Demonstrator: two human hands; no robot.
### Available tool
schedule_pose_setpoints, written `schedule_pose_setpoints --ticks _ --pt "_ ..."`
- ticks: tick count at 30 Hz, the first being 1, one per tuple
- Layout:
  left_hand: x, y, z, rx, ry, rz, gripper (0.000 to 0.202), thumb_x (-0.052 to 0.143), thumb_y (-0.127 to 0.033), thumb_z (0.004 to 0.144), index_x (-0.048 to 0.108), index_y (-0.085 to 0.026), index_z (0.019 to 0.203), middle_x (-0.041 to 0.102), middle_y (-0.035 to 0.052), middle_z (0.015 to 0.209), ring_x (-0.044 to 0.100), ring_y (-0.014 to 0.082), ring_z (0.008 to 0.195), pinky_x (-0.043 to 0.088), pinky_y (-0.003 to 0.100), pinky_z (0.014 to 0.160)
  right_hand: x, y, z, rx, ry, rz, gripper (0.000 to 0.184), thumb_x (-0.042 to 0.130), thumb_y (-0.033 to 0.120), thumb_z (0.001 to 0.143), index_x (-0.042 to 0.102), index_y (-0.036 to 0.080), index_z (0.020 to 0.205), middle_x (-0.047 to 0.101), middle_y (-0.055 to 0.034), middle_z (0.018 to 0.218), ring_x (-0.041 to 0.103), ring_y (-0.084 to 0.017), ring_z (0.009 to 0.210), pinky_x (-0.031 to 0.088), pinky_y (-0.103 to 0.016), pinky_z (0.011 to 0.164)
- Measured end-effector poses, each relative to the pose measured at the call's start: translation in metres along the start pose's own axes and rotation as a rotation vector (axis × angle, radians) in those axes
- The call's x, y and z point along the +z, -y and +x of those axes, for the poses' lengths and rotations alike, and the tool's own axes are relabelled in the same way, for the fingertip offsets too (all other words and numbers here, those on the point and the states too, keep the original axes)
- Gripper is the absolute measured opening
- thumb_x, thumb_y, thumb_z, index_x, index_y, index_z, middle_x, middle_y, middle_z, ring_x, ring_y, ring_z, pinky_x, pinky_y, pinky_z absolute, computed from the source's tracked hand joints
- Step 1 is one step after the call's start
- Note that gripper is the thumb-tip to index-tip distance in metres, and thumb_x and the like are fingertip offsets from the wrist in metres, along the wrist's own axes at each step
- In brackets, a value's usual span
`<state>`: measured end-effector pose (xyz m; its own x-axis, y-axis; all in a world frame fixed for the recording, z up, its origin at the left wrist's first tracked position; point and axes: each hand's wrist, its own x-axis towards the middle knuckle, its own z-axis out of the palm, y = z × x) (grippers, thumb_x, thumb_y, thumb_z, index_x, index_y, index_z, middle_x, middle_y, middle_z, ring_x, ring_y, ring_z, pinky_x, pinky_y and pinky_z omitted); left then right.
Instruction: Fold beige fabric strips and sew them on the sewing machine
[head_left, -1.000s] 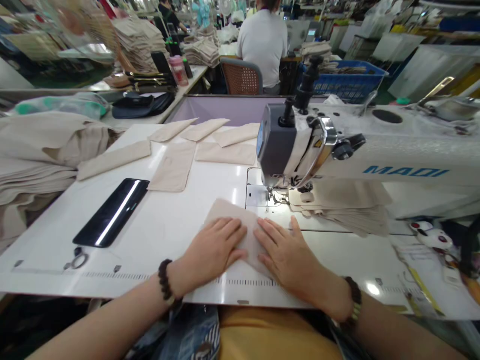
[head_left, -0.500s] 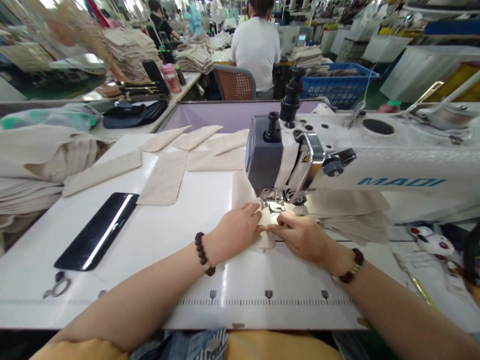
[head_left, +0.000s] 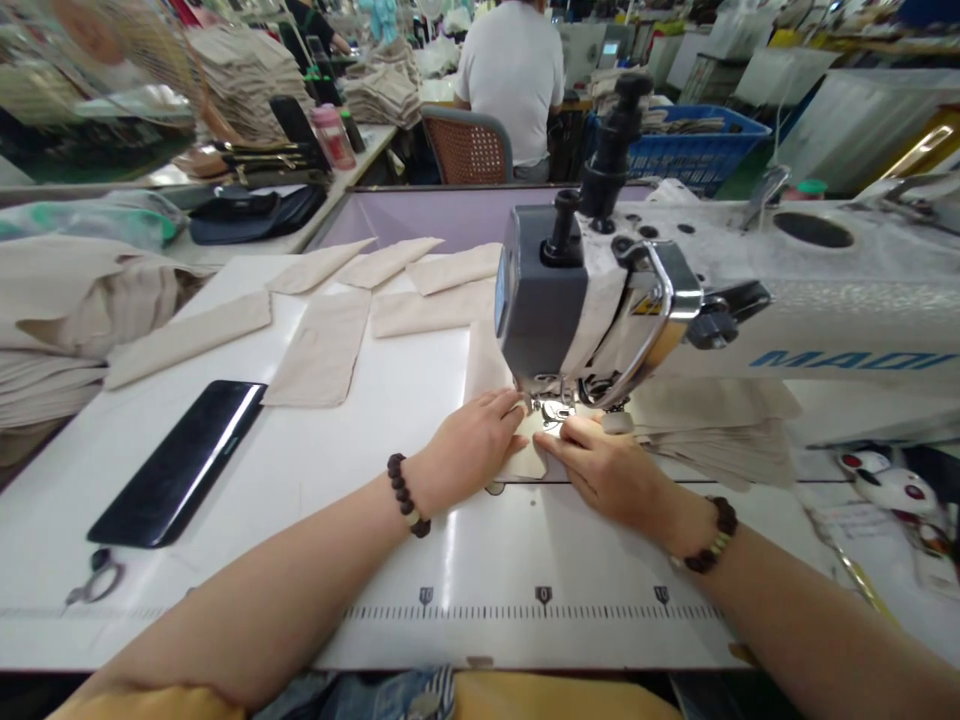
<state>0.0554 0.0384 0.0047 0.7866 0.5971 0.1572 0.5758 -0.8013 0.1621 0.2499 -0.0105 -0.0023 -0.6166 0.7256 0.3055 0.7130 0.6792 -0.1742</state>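
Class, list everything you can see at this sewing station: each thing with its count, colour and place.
sewing machine: one, white and grey, right on the table
fabric piece: one, beige, under its needle
cut pieces: about six, beige, table's far half
fabric stack: one, beige, under the machine's arm
phone: one, black, table's left
snips: one, grey, front left edge
seated person: one, white shirt, at the back
bracelets: two, dark beads, one per wrist
left hand: one, flat on the fabric piece, left of the needle
right hand: one, on the fabric piece, right of the needle
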Motion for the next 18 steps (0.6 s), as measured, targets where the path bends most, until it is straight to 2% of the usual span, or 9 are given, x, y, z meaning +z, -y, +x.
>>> schedule_pose_setpoints --ticks 12,18 --pt "-0.0017 0.0015 0.0017 -0.009 -0.005 -0.006 0.015 0.056 -0.019 0.085 0.053 -0.009 0.096 0.054 0.0085 0.099 0.053 0.0216 0.096 0.047 0.034 0.085 -0.001 0.0015 0.0018 0.032 0.019 -0.005 0.03 0.037 0.006 0.084 0.059 0.013 0.103 0.053 -0.0065 0.078 0.048 -0.017 0.071 0.035 -0.026 0.062" --pt "0.0007 0.0035 0.0037 -0.001 -0.009 0.015 0.018 0.055 -0.02 0.086 0.053 -0.009 0.1 0.054 0.0089 0.099 0.053 0.0213 0.095 0.046 0.034 0.085 -0.0004 0.0021 0.0033 0.051 0.003 -0.02 0.03 0.037 0.006 0.083 0.059 0.012 0.103 0.053 -0.007 0.078 0.048 -0.018 0.071 0.034 -0.027 0.061"
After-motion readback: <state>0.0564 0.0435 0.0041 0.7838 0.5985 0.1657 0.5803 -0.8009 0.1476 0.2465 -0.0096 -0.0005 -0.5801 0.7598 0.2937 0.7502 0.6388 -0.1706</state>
